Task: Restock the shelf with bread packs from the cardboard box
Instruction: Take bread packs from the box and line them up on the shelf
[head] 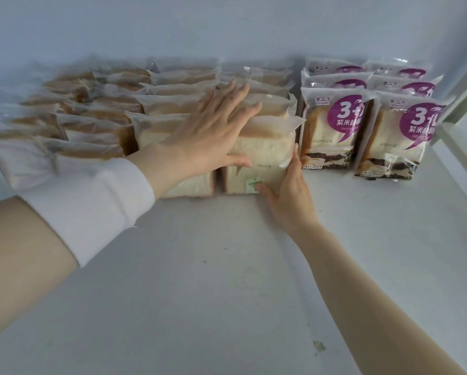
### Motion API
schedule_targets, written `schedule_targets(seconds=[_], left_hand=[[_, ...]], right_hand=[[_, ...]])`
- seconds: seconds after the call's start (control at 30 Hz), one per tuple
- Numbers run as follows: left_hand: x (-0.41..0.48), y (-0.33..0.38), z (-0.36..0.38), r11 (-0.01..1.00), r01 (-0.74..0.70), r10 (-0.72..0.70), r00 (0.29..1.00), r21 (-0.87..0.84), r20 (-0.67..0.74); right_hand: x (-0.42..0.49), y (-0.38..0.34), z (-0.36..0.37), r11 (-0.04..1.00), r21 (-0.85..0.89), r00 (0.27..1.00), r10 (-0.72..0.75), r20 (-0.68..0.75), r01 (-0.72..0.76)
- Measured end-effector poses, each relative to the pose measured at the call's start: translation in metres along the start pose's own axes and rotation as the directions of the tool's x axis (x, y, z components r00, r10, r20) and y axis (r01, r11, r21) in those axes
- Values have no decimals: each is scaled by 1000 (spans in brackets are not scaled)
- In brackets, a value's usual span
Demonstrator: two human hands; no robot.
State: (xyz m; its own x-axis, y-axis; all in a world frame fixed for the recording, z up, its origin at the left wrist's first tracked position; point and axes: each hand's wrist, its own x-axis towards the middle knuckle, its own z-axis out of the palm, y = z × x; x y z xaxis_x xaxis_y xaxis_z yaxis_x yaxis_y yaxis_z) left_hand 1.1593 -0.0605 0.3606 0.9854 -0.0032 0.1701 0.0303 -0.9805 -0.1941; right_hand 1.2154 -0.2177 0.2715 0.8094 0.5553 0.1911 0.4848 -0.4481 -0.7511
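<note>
The left hand (213,131) lies spread flat over the top of the front bread pack (262,155), thumb on its face. The right hand (289,196) has straight fingers against the pack's right edge and its thumb at the lower corner. The pack stands on the shelf (199,266) at the head of a row of plain packs (97,123), so this looks like the seating step: squaring it against the row. Next, probably release it and fetch another from the cardboard box, which is out of view. To the right, purple packs (332,125) read "梦三千", a large "3+" and "紫米"; the plain pack's green label is illegible.
</note>
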Motion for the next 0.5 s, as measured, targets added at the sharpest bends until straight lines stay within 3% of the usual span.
schedule_targets(seconds=[0.27,0.4,0.5], left_hand=[[0,3,-12,1000,-2,2,1000,17,-17],[23,27,-34,996,-80,76,988,-26,-137],[62,57,-38,994,-107,105,987,-8,-124]], right_hand=[[-9,-5,-48,999,-44,990,29,138,-23],[-21,12,-108,987,-162,995,-9,-101,-7],[-16,39,-147,965,-222,957,77,-279,-142]])
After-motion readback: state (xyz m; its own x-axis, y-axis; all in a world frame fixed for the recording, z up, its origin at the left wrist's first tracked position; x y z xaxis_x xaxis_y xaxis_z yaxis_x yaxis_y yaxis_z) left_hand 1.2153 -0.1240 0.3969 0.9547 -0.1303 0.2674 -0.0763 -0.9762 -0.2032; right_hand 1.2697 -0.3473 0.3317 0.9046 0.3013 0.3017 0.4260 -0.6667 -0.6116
